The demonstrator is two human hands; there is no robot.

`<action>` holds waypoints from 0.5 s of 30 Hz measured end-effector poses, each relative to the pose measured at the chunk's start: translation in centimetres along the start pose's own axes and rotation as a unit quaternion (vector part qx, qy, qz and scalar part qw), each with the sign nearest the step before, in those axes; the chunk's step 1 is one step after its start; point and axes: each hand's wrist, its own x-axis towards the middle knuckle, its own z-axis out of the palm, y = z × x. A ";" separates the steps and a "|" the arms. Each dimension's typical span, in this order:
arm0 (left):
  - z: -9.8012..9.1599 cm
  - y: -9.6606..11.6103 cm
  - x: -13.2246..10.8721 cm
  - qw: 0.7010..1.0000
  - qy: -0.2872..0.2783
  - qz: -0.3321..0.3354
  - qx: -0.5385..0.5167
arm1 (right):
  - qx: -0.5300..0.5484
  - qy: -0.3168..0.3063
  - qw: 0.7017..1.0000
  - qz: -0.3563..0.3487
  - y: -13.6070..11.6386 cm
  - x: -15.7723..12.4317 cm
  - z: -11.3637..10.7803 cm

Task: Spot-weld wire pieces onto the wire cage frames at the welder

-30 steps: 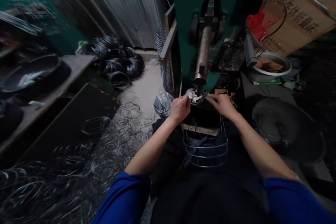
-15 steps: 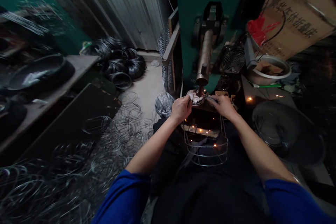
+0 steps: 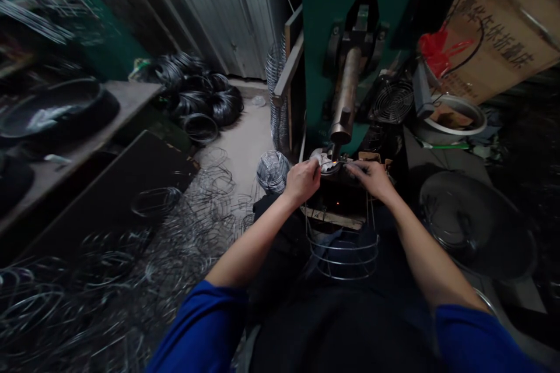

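My left hand (image 3: 303,180) is closed on the left upper side of a wire basket (image 3: 345,278), its fingers pinching near the welding point. My right hand (image 3: 371,179) grips the same basket's wire on the other side, thumb and fingers pressed together. The basket's rings hang below and between my forearms, over my lap. Between my fingertips, the wire lies beneath the upper electrode of a spot welder (image 3: 347,93), where a small orange glow shows. A crumpled white rag (image 3: 321,158) sits around the lower electrode, beside my left fingers. The exact wire ends are too small to make out.
Wire pieces (image 3: 188,245) litter the floor at left, with coils of black wire (image 3: 196,93) behind. A round wire bundle (image 3: 273,172) stands beside my left hand. On the right are a dark round pan (image 3: 476,221), a metal bowl (image 3: 459,122) and a cardboard box (image 3: 499,29).
The shower of sparks has mostly died away, leaving a glow at the electrode and one falling spark. Both hands keep their hold at nearly the same place. The view has shifted slightly.
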 end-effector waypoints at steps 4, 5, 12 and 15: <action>-0.2 -1.4 -0.7 0.990 0.006 -0.005 -0.141 | 0.096 -0.009 0.991 0.091 -0.8 -2.2 -0.2; -0.1 -2.1 -1.3 0.978 0.000 -0.012 -0.210 | 0.101 0.007 0.990 0.094 -1.0 -2.9 -0.3; 4.8 -3.2 -11.4 0.698 -0.140 -0.343 -0.613 | 0.025 0.163 0.986 0.032 -3.3 -7.1 -1.2; 6.4 -0.8 -14.4 0.596 -0.193 -0.374 -0.684 | 0.013 0.191 0.981 0.014 -4.3 -8.4 -1.2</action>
